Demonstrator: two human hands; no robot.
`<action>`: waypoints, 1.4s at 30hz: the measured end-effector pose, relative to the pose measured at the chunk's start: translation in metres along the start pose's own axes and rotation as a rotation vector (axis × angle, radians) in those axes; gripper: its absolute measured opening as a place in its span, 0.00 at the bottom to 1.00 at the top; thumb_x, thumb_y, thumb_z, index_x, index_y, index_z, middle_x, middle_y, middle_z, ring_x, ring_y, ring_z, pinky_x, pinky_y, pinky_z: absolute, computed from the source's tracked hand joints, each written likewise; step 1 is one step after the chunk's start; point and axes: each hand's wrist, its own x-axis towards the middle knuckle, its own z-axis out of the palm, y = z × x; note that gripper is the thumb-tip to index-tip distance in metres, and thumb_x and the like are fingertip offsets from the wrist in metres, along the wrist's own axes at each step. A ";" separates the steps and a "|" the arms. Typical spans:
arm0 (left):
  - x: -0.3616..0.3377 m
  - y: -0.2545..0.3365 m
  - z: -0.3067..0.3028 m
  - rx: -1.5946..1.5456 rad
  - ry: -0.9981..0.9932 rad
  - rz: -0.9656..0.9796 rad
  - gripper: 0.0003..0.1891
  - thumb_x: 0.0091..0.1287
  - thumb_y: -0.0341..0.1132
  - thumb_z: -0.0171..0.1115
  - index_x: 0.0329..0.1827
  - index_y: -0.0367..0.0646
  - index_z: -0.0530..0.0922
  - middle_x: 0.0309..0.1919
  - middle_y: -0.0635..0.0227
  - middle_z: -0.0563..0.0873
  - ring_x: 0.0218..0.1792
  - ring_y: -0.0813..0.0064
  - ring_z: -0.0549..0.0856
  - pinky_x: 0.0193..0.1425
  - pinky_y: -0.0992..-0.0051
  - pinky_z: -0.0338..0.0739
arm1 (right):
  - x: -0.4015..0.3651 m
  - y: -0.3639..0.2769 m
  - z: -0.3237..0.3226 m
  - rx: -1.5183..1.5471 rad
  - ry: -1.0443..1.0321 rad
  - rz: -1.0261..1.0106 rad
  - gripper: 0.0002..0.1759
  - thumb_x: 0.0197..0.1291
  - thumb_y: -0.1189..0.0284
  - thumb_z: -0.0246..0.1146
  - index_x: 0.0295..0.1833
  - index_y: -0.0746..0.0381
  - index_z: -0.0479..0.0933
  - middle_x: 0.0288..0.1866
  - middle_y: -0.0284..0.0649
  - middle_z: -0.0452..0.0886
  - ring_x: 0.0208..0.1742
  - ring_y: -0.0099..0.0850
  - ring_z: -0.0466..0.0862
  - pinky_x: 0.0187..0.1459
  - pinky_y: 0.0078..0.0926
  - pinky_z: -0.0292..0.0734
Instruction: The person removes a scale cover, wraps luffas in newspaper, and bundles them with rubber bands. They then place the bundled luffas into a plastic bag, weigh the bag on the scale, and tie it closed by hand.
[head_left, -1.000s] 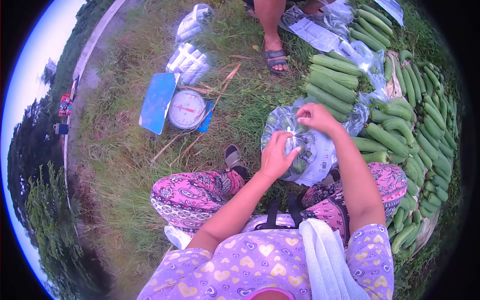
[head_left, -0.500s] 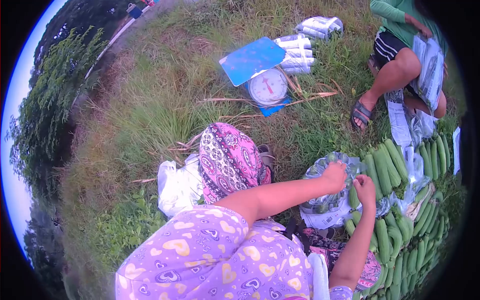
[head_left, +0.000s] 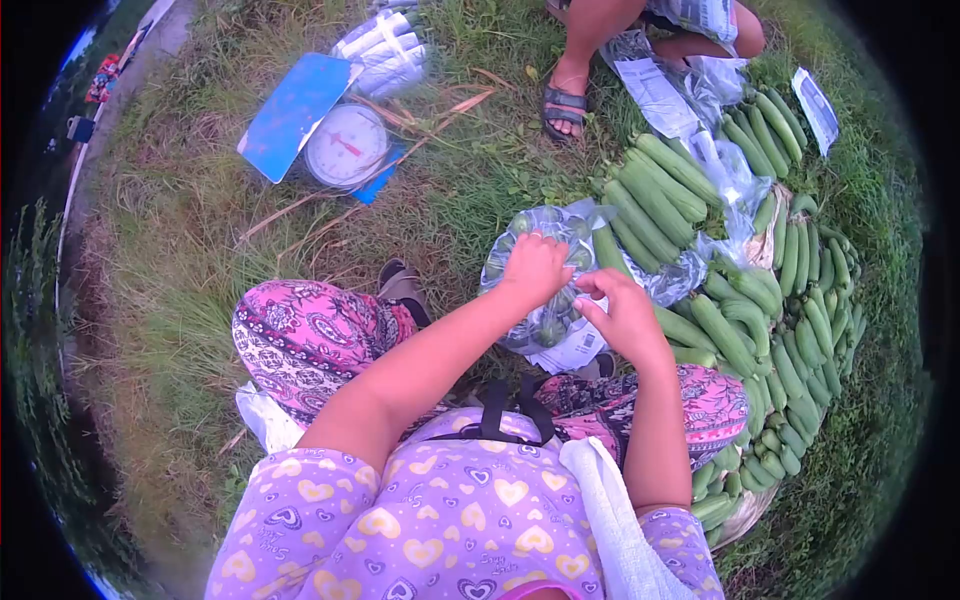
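Had roomy open grass (head_left: 450, 215) left of the hands. Held the left hand (head_left: 538, 268) closed on the clear bag (head_left: 530, 325) beneath both; could have torn thin plastic by pulling. Held the right hand (head_left: 620, 312) part-curled alongside, pinch impossible to tell; had little room rightward, against long green vegetables (head_left: 662, 190).

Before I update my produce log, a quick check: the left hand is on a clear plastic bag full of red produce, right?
Not quite: the head view shows that the produce is green, not red. The left hand is indeed on the clear plastic bag.
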 end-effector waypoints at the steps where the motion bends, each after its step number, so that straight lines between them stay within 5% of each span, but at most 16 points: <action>1: -0.001 0.000 -0.003 -0.014 -0.030 -0.022 0.13 0.53 0.42 0.63 0.32 0.40 0.78 0.30 0.57 0.84 0.40 0.56 0.83 0.47 0.62 0.75 | 0.000 0.006 0.000 -0.021 0.003 0.001 0.15 0.52 0.70 0.67 0.44 0.64 0.78 0.40 0.46 0.80 0.42 0.42 0.81 0.45 0.36 0.75; 12: -0.019 -0.010 -0.007 -0.032 -0.100 -0.112 0.14 0.53 0.42 0.65 0.28 0.41 0.74 0.18 0.55 0.81 0.24 0.54 0.83 0.34 0.58 0.78 | -0.004 0.041 -0.031 -0.019 0.087 0.107 0.16 0.52 0.67 0.67 0.45 0.64 0.78 0.38 0.46 0.82 0.41 0.42 0.81 0.44 0.37 0.75; 20: -0.017 0.012 -0.013 -0.065 -0.310 -0.011 0.13 0.55 0.42 0.62 0.29 0.40 0.77 0.21 0.54 0.82 0.26 0.52 0.83 0.35 0.57 0.78 | -0.005 0.048 -0.046 0.012 0.177 0.123 0.16 0.52 0.68 0.66 0.45 0.65 0.78 0.36 0.46 0.82 0.38 0.43 0.82 0.42 0.36 0.75; 31: -0.011 -0.041 -0.092 -0.333 -0.379 -0.252 0.16 0.60 0.44 0.59 0.28 0.38 0.75 0.21 0.52 0.80 0.27 0.51 0.81 0.35 0.58 0.73 | 0.031 0.083 -0.049 0.232 0.165 0.183 0.12 0.57 0.73 0.62 0.45 0.68 0.77 0.33 0.39 0.82 0.32 0.24 0.79 0.38 0.23 0.75; 39: -0.076 -0.131 -0.220 -0.333 -0.211 -0.529 0.16 0.59 0.43 0.61 0.25 0.37 0.75 0.16 0.60 0.74 0.20 0.69 0.75 0.30 0.64 0.70 | 0.066 0.082 -0.037 0.291 0.014 0.121 0.11 0.61 0.75 0.59 0.48 0.69 0.74 0.37 0.34 0.78 0.36 0.21 0.76 0.39 0.20 0.73; 42: -0.114 -0.154 -0.274 -0.476 -0.018 -0.810 0.12 0.60 0.40 0.61 0.26 0.39 0.78 0.19 0.70 0.78 0.22 0.79 0.74 0.29 0.72 0.69 | 0.080 0.079 -0.032 0.283 -0.039 0.132 0.12 0.62 0.74 0.57 0.48 0.69 0.74 0.39 0.35 0.77 0.37 0.21 0.75 0.40 0.20 0.73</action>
